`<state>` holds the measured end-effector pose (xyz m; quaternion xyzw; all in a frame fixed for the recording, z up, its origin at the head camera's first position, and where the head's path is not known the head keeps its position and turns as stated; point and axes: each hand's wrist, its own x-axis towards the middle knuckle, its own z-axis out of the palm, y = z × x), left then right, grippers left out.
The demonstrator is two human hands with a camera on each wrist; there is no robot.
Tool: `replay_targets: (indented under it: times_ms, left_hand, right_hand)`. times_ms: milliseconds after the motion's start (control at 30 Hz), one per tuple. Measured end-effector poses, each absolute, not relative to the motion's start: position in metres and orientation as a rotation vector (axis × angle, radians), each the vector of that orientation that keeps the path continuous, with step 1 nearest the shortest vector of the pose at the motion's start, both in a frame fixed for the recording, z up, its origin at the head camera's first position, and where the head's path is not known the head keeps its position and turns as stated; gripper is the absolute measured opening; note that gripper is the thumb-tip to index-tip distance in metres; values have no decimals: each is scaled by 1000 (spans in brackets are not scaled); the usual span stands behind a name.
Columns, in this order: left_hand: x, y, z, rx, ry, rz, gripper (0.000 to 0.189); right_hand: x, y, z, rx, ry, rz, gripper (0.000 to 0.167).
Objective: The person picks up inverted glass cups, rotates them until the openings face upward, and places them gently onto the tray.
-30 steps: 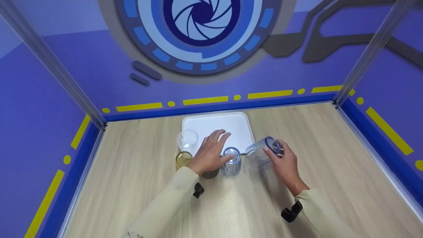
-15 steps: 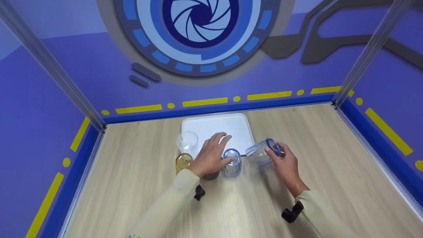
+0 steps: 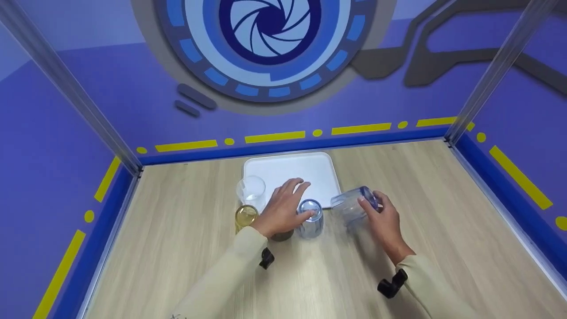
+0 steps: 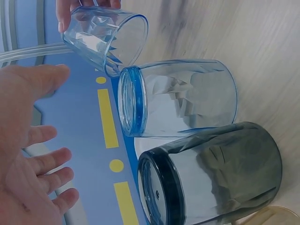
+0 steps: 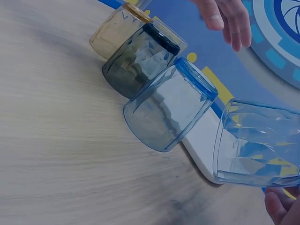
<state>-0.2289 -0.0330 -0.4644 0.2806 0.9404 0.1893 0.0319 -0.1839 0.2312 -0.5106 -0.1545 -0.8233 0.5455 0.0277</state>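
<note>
My right hand (image 3: 384, 221) grips the base end of a clear blue-tinted drinking glass (image 3: 347, 204), which is tilted over with its mouth toward the left. Left of it, another blue-tinted glass (image 3: 311, 227) stands upside down on the table. Over the row of glasses hovers my left hand (image 3: 282, 209), fingers spread and relaxed, apart from the glasses in the left wrist view. Partly hidden beneath it is a dark grey glass (image 4: 234, 173), also upside down. An amber glass (image 3: 246, 216) stands at the left end of the row, base up.
A white tray (image 3: 319, 170) lies behind the glasses near the back wall. A clear colourless cup or glass (image 3: 252, 188) stands at the tray's left front corner. Blue printed walls enclose the wooden table (image 3: 186, 248) at the back and both sides.
The glass in my right hand has shifted very slightly to the right along with the hand. My left hand stays almost in place.
</note>
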Motion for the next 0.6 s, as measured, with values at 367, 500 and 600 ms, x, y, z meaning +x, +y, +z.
replay_targets:
  times_ms: [367,500,600]
  left_hand:
    - [-228,-27,-465,898,2884,602,70]
    - [-228,-25,-466,921,2888,597,70]
    - [-228,-25,-467,947,2892,591,71]
  right_hand:
    - [-183,231,-511,-511,-2537,1713,77]
    - [-184,230,-511,-515,-2502,1746,75]
    - [-183,229,-510,-519,-2473,1778,77]
